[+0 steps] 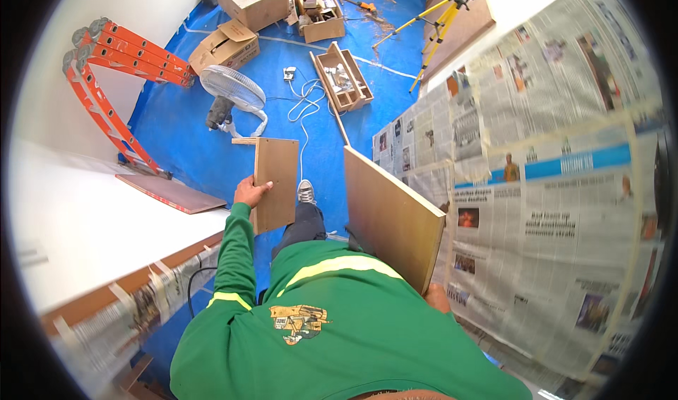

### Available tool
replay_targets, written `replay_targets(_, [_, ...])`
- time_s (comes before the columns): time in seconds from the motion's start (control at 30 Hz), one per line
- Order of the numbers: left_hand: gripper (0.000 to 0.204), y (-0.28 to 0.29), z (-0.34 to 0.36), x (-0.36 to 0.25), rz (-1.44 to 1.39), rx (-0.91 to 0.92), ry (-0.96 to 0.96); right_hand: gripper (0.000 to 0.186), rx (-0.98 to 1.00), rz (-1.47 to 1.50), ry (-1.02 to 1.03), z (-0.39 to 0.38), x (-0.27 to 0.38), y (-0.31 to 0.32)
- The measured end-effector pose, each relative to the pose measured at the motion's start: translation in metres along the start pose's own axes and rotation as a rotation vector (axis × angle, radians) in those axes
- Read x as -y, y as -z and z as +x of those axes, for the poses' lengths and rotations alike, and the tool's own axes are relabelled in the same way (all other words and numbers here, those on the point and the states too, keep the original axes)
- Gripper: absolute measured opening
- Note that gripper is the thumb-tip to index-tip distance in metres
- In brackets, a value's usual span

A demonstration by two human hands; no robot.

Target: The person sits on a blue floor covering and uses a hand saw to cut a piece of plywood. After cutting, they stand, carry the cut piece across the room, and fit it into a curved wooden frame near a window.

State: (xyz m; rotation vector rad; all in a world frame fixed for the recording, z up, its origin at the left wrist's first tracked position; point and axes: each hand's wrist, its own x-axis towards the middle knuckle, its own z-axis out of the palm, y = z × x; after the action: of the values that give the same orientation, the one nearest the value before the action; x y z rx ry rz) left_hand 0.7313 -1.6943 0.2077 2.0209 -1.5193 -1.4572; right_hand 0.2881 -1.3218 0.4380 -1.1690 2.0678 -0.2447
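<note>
My left hand (251, 192) is closed round the edge of an L-shaped wooden piece (281, 181), thumb on its broad brown face. This piece stands upright in front of my left side, with a short strip jutting left at its top. Low on my right, my right hand (437, 298) grips the bottom corner of a large flat wooden panel (392, 213). The panel leans at a slant beside my body, and most of that hand's fingers are hidden. A green long sleeve covers my left arm.
Ahead stand a fan (233, 89), a white cable (305, 110), a wooden tool tray (342, 79) and cardboard boxes (251, 1) on a blue floor sheet (180, 146). An orange ladder (106, 96) leans left; a yellow tripod (441, 29) stands far right. Newspaper (537, 174) covers the right side.
</note>
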Motion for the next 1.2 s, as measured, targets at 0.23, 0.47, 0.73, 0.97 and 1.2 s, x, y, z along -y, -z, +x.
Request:
replay_targets(0.23, [0.061, 0.015, 0.113, -0.001, -0.142, -0.074, 0.082, 0.026, -0.034, 0.005, -0.064, 0.113, 0.091, 0.078])
replay_targets(0.47, [0.056, 0.038, 0.191, -0.006, -0.314, -0.210, 0.159, 0.020, -0.253, 0.072, 0.170, 0.237, 0.155, 0.133])
replay_targets(0.73, [0.055, 0.075, 0.294, -0.037, -0.577, -0.281, 0.393, 0.021, -0.324, 0.159, 0.259, 0.392, 0.191, 0.197])
replay_targets(0.97, [0.053, 0.124, 0.359, -0.086, -0.702, -0.373, 0.506, 0.023, -0.331, 0.262, 0.180, 0.488, 0.226, 0.243])
replay_targets(1.2, [0.048, 0.156, 0.445, -0.169, -0.616, -0.327, 0.487, 0.032, -0.260, 0.287, 0.034, 0.570, 0.259, 0.274])
